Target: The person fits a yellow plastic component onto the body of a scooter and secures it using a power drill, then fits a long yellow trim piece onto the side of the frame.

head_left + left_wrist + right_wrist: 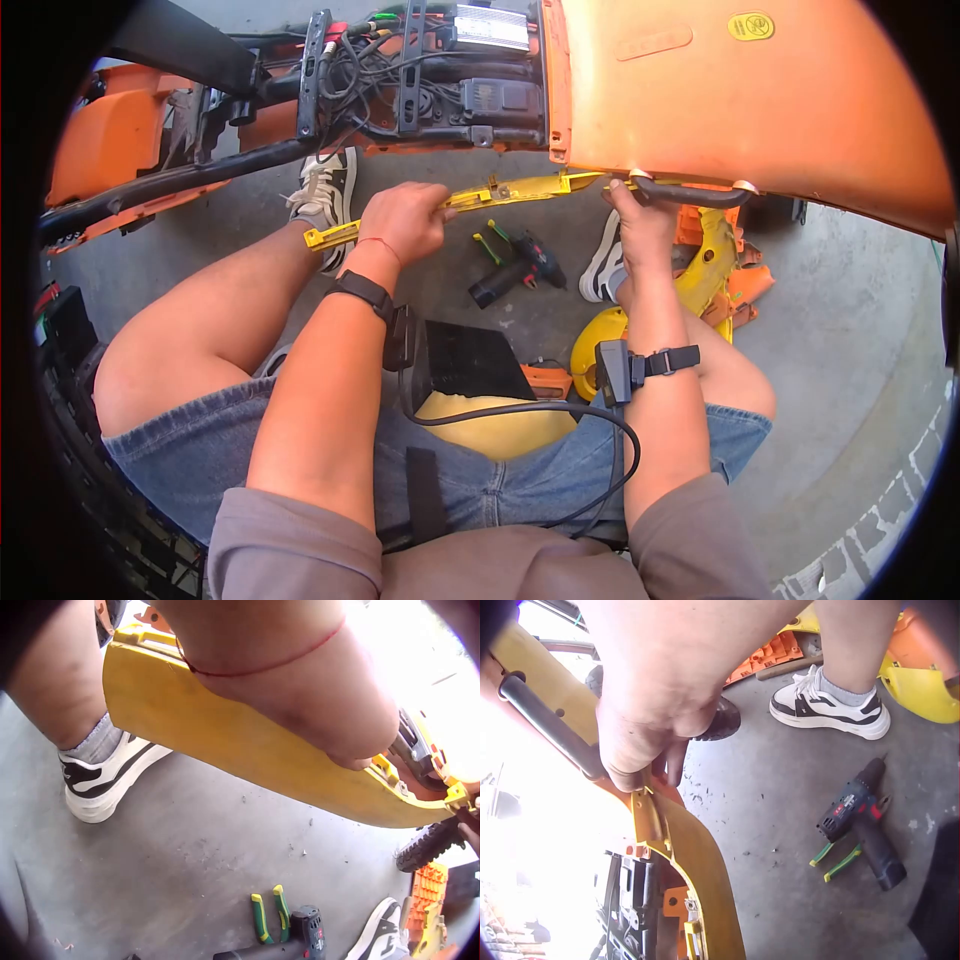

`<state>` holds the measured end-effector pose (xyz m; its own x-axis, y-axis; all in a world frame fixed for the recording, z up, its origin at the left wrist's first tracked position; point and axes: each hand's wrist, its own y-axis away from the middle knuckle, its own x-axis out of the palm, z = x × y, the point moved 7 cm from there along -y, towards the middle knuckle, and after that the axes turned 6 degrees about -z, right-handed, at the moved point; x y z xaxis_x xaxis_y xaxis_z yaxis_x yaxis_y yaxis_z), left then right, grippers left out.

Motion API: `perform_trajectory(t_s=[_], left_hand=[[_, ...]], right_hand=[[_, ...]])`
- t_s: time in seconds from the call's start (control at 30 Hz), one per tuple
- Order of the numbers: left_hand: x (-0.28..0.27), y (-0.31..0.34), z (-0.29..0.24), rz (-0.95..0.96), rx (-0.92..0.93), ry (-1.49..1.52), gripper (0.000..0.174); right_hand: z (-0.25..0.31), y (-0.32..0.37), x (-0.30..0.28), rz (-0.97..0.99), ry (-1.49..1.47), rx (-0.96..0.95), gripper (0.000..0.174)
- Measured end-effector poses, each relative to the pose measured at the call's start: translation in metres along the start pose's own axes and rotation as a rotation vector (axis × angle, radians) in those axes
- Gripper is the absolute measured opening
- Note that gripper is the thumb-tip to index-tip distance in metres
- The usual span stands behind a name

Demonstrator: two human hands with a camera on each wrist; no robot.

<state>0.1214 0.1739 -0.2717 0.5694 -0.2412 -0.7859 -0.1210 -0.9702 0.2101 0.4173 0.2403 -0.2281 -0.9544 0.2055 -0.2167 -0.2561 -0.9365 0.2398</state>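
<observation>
A long, curved yellow plastic panel (520,188) runs along the side of a vehicle's black frame, its clip-edged rim facing up. My left hand (405,222) grips the panel's upper edge left of the middle, fingers folded over the rim. At the panel's narrow right end, my right hand (645,222) pinches the tip between thumb and fingers. That tip lies beside the black grab handle (695,195) on the large orange body cover (760,90). In the left wrist view the panel's smooth outer face (225,742) shows; its rear end sits near a shoe.
Exposed wiring (360,70) and a silver box (490,28) fill the frame. On the floor between the feet lie a cordless drill (847,806) and green-yellow-handled pliers (260,919). Yellow and orange body parts (600,345) lie by the right leg.
</observation>
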Motion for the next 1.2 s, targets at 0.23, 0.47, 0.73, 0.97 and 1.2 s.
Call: perform_trajectory(t_s=[0.23,0.47,0.73,0.97,1.2], left_hand=[[-0.006,-0.013,-0.014,-0.063,0.038,0.043,0.016],[-0.003,-0.006,-0.001,-0.049,-0.006,0.067,0.016],[-0.001,-0.013,-0.009,-0.073,0.01,0.106,0.016],[-0.009,-0.03,-0.011,-0.021,-0.026,0.044,0.017],[-0.003,-0.027,-0.009,-0.013,-0.061,0.058,0.015]], right_hand=[[0.002,0.003,0.0,-0.055,-0.027,-0.01,0.029],[-0.001,0.001,-0.001,-0.044,-0.033,-0.001,0.03],[0.003,0.002,0.001,-0.031,-0.042,-0.012,0.029],[-0.004,-0.002,-0.007,-0.004,0.08,-0.025,0.038],[-0.017,-0.006,-0.013,0.023,0.141,-0.018,0.043]])
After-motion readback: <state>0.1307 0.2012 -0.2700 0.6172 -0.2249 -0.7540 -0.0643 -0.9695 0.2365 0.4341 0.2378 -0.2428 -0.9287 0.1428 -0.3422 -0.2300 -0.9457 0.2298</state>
